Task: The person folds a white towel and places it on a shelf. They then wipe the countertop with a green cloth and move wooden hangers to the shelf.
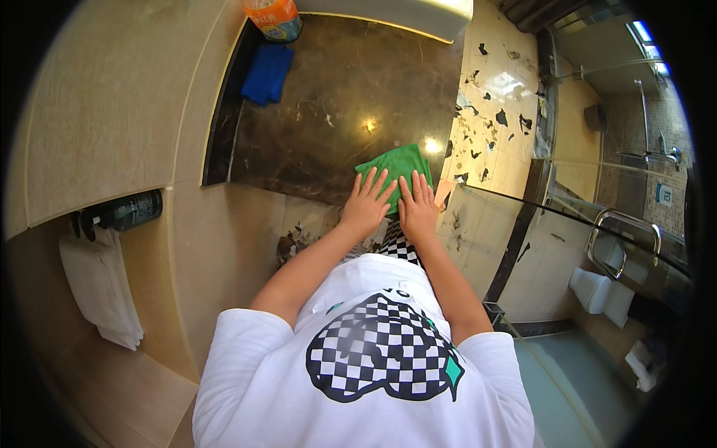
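Observation:
A green cloth lies spread at the near right corner of a dark brown marble countertop. My left hand rests palm down on the cloth's left part, fingers spread and pointing away from me. Beside it my right hand presses flat on the cloth's right part, its fingers slightly apart. Neither hand grips the cloth. A folded blue cloth lies at the counter's far left, just in front of an orange and blue container.
A white basin stands at the counter's far edge. Dark and pale scraps litter the tiled floor to the right, near a glass panel. White towels hang at left below a dark bottle. A toilet is at right.

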`<act>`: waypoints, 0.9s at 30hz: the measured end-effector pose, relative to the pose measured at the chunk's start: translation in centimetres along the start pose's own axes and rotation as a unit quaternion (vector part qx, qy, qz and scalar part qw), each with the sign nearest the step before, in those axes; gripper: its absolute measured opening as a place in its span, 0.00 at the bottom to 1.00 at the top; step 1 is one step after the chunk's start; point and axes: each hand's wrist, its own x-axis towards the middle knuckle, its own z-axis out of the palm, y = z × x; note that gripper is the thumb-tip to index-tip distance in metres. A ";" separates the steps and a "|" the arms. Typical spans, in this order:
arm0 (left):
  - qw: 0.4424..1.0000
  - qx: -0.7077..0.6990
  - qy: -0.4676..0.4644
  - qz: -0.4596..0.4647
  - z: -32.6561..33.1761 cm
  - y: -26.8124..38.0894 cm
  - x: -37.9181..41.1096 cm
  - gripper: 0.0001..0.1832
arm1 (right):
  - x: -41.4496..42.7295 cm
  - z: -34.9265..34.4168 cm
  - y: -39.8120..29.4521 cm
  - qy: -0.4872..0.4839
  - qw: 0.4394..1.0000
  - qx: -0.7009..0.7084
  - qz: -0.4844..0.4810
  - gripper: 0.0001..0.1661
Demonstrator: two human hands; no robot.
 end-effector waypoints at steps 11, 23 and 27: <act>0.992 0.039 0.020 -0.118 1.0 1.6 13.4 0.34 | 12.7 -2.8 10.3 0.002 0.994 0.018 -0.110 0.31; 0.953 0.009 0.017 -0.304 1.8 6.7 17.4 0.33 | 17.0 -4.4 14.6 -0.094 0.968 0.072 -0.221 0.33; 0.940 -0.027 -0.006 -0.339 2.5 10.0 14.0 0.33 | 13.7 -5.1 14.7 -0.149 0.955 0.080 -0.245 0.33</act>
